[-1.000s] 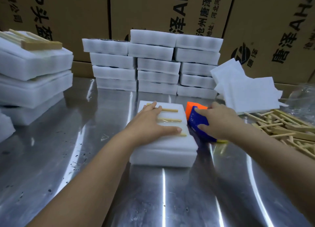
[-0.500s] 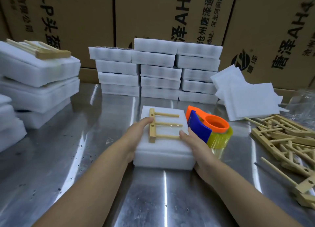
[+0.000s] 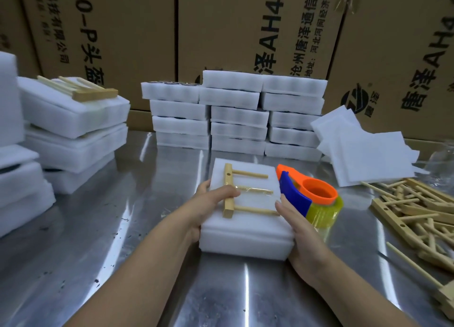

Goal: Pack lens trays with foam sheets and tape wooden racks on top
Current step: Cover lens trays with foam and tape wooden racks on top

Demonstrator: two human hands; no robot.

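Left hand point(image 3: 209, 204), right hand point(image 3: 297, 231) gripping foam pack point(image 3: 245, 242), inside hidden

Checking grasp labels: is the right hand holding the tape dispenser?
No, the right hand grips the foam pack's right edge, while the tape dispenser stands on the table beside it.

Our two forearms bare along their whole visible length, our left hand point(image 3: 211, 204) bare, our right hand point(image 3: 298, 232) bare, fingernails short and plain.
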